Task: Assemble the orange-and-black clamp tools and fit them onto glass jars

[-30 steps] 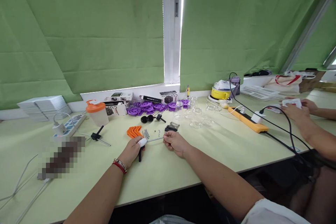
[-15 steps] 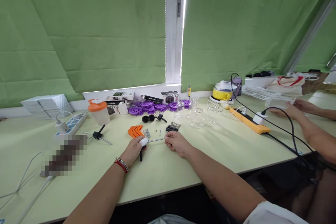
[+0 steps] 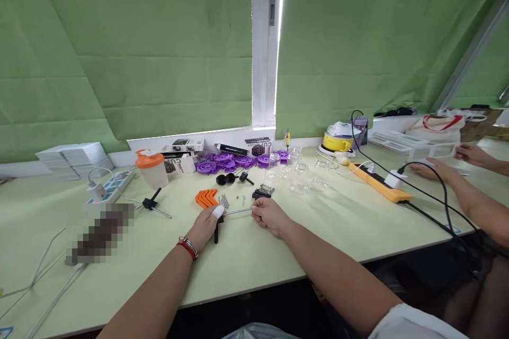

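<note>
My left hand, with a white cover on one fingertip, is closed on a black part whose dark handle hangs below the fingers. A thin metal rod runs from that part to my right hand, whose fingers pinch its far end. Orange angled pieces lie just behind my left hand. Small metal pins are beside them, and springs with black pieces lie behind my right hand.
Purple rings, boxes and clear round parts line the back. An orange-lidded bottle and a black clamp with a rod stand left. At right are an orange power strip, cables and another person's hands.
The view has shifted slightly. My hands keep the same hold on the black part and rod. The other person's hands at the right have moved apart.
</note>
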Available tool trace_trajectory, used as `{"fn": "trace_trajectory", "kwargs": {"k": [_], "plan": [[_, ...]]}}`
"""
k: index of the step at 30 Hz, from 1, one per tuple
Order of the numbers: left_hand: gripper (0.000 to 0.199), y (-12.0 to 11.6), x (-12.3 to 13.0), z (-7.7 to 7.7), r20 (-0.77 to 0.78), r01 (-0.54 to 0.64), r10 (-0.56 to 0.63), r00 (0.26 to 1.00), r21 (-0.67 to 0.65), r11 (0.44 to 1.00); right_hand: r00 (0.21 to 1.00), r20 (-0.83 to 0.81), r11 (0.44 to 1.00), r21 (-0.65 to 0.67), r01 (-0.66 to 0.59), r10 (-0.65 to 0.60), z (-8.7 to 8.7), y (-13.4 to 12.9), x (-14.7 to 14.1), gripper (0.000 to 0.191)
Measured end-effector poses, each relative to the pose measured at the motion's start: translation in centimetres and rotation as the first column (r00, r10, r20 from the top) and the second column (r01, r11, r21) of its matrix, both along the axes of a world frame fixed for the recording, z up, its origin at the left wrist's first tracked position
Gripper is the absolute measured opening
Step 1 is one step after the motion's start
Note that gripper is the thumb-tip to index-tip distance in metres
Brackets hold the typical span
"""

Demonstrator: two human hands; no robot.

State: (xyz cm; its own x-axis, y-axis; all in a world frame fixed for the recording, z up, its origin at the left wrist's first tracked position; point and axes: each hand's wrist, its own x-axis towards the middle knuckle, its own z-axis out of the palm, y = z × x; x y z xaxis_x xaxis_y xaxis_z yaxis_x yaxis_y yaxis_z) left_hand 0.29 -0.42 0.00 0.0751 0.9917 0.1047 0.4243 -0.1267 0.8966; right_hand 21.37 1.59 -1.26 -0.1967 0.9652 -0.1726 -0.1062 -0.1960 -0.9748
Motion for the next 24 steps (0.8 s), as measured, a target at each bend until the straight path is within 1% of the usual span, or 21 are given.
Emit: {"fn": "trace_trajectory", "kwargs": {"k": [6, 13, 16, 19, 21, 24], "plan": [[0.042, 0.1, 0.07, -0.25, -0.026, -0.062, 0.062, 0.998, -0.002, 0.998, 0.998, 0.061, 1.0, -0.001, -0.002, 0.002, 0.0, -0.01, -0.1, 0.015], [0.04, -0.02, 0.0, -0.18, -0.051, -0.051, 0.052, 0.997, 0.014, 0.999, 0.983, 0.181, 0.999, 0.037, -0.026, 0.019, 0.05, 0.08, -0.08, 0.016], [0.037, -0.08, 0.04, -0.11, -0.03, -0.066, 0.067, 0.997, 0.024, 0.998, 0.964, 0.264, 0.995, 0.089, -0.05, 0.025, -0.21, 0.23, -0.07, 0.022], [0.036, 0.09, -0.09, -0.41, -0.016, -0.071, 0.072, 0.997, 0.031, 0.997, 0.94, 0.341, 0.983, 0.167, -0.073, 0.012, -0.5, 0.36, -0.02, 0.03], [0.037, 0.29, -0.23, -0.73, -0.02, -0.068, 0.068, 0.997, 0.023, 0.997, 0.934, 0.356, 0.978, 0.19, -0.09, 0.017, -0.6, 0.43, 0.07, 0.032], [0.039, 0.49, -0.39, -1.03, -0.02, -0.054, 0.054, 0.998, 0.002, 0.999, 0.933, 0.355, 0.974, 0.184, -0.131, 0.058, -0.66, 0.59, 0.24, 0.033]]}}
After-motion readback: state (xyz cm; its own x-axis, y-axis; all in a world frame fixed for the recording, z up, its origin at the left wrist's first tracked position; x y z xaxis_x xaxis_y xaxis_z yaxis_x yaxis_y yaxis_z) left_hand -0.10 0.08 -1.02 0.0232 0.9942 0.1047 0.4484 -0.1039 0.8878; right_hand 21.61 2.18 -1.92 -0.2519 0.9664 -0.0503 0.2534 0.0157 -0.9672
